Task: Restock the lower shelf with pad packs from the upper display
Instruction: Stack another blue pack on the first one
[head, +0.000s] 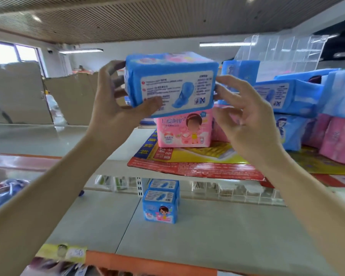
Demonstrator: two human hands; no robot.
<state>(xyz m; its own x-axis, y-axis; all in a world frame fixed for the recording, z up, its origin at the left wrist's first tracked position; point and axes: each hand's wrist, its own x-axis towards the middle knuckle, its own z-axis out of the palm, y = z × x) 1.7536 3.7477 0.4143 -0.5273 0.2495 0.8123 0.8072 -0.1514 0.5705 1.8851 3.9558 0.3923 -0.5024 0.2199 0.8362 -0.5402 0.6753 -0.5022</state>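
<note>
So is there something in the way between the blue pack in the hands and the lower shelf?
Nothing visible blocks it. The blue pack is above the upper shelf edge; the lower shelf is bare beside the stacked blue packs.

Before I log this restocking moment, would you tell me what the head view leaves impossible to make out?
- Small print on the held blue pack: motion-blurred.
- Left hand fingers on the pack's far side: hidden by the pack.
- Right hand contact: only fingertips meet the pack's edge; grip unclear.
- Pink pack top: covered by the held pack.
- Packs at right: cut off by the frame edge.
- Lower shelf price tag: blurred.
</note>
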